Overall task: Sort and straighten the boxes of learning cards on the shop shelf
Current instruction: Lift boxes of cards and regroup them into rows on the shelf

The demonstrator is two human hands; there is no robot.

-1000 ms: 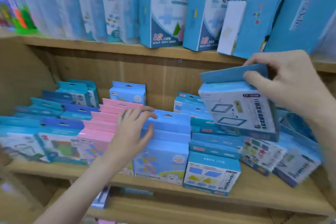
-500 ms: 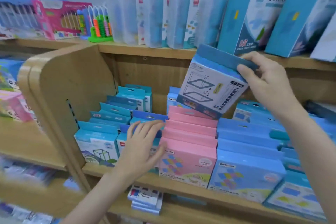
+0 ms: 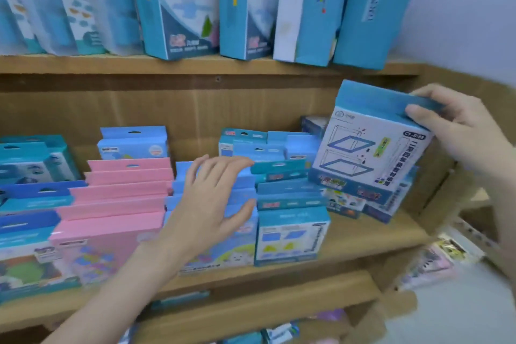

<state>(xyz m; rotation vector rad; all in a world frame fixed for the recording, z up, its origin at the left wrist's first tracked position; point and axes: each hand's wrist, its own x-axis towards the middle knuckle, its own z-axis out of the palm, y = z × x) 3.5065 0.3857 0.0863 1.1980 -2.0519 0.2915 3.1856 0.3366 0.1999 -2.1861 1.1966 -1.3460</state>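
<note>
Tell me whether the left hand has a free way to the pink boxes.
Probably yes: the left hand rests open on the light blue boxes right beside the pink boxes, with nothing between.

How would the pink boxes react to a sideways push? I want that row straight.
The pink boxes look stiff and flat-bottomed, so they would probably slide. They stand upright in a row, so a high push might tip them like dominoes.

I am facing a wooden shelving unit with a brown back panel and a small screw showing under the upper shelf board. A pale wall is rising at my right, and a light floor is showing below it.
</note>
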